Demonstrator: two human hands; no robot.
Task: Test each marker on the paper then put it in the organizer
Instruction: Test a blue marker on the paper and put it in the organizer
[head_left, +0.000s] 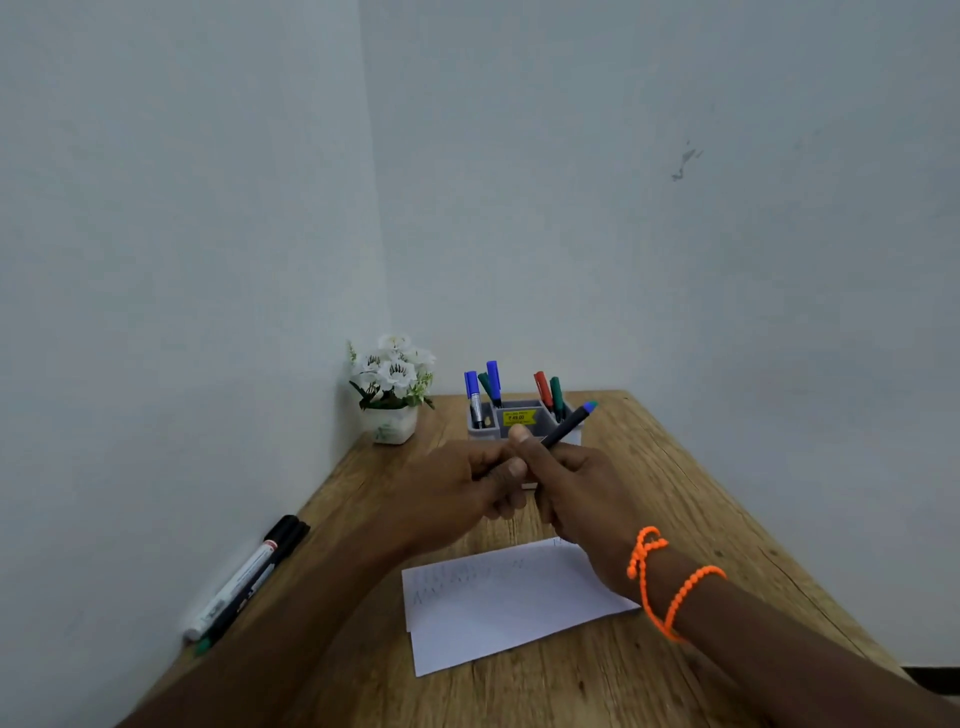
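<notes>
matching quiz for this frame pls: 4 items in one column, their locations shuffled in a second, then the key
Items:
1. flower pot
2. organizer
3. paper
4. loose markers

Places:
A. table's left edge, along the wall
B. flat on the table, under the wrists
C. far left corner of the table
D. far end of the table, behind the hands

Pairs: 1-C, 2-D, 3-B, 4-A
</notes>
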